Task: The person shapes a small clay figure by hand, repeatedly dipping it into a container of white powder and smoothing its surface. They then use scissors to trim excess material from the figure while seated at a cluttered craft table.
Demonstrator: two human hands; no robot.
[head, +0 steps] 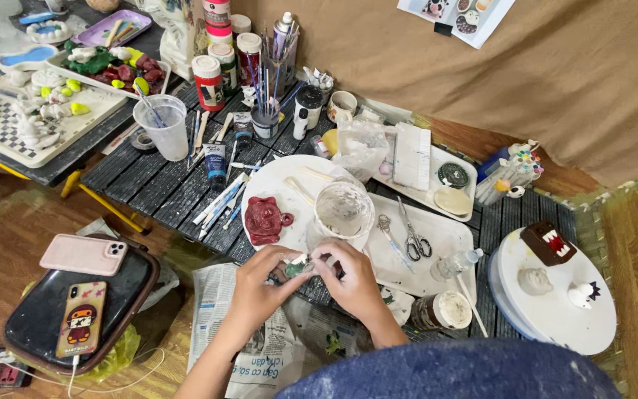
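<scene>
Both my hands meet at the front edge of a low black slatted table (156, 185). My left hand (260, 284) and my right hand (350, 279) together pinch a small green and white object (295, 267) between the fingertips; its exact kind is too small to tell. Just beyond the fingers sits a round white plate (289, 174) carrying a dark red clay figure (263, 219) and a clear plastic cup (342, 210) smeared with white.
Scissors (411, 236) lie on a white tray (444, 236) to the right. A white turntable (555, 310) holds small clay pieces. Paint bottles, brushes and a water cup (162, 125) crowd the table's back. Two phones rest on a black case (75, 303) at left. Newspaper (223, 318) lies below.
</scene>
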